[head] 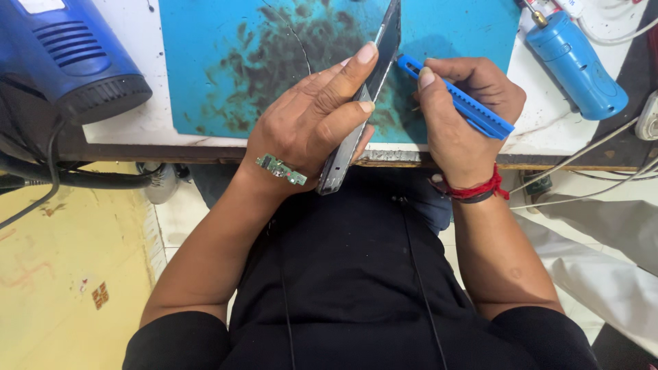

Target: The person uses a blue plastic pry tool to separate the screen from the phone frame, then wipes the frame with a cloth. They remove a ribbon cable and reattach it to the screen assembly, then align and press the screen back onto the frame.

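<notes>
Over the blue mat [205,62], left hand [308,127] tilts phone [360,103]; right hand [466,116] grips blue tool [459,99].

Blue pry tool [458,100], grey phone [356,130], stained turquoise mat [226,62], red wristband [476,190]

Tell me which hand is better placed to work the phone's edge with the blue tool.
Right. The right hand already holds the blue tool, its tip by the phone edge. The left hand is busy gripping the phone on edge over the mat.
</notes>
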`<state>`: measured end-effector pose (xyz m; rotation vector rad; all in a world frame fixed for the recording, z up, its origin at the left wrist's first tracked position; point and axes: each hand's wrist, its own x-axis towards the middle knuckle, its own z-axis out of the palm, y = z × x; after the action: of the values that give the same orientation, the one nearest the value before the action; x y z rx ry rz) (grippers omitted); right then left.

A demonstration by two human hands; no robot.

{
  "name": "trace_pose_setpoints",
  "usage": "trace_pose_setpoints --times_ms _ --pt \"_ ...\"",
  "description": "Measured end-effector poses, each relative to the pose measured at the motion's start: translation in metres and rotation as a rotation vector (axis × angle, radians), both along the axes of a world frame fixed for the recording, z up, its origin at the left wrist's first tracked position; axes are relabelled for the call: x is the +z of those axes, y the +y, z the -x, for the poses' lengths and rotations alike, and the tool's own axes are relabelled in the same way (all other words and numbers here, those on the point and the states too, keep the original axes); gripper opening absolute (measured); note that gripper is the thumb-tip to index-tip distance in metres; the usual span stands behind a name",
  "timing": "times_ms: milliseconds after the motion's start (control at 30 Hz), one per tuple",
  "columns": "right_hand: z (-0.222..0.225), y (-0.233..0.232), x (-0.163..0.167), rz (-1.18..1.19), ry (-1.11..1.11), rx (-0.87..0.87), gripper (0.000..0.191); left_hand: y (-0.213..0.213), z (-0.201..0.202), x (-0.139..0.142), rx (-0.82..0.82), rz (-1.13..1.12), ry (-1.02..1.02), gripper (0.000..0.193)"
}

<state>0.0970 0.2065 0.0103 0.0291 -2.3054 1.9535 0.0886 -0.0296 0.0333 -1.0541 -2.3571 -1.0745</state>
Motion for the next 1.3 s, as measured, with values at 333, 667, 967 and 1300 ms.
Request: trace_pose_setpoints --times_ms 333,667,967,1300 --pt "-0.026 -0.007 0.023 0.025 -0.144 0.072 0.012 -0.002 -0.001 0.001 0.017 -0.013 -0.021 0.053" --pt "-0.046 -0.012 0.039 0.058 -0.226 0.124 0.01 -0.001 -0.003 0.0 0.03 -0.026 -0.045 0.057" --pt "-0.058 -0.015 0.046 0.051 -0.255 0.165 0.008 -0.001 -0.005 -0.005 0.08 0.017 -0.016 0.041" --pt "-0.055 -0.024 0.053 0.052 -0.263 0.13 0.007 -0.003 -0.002 0.002 0.051 -0.028 -0.013 0.047"
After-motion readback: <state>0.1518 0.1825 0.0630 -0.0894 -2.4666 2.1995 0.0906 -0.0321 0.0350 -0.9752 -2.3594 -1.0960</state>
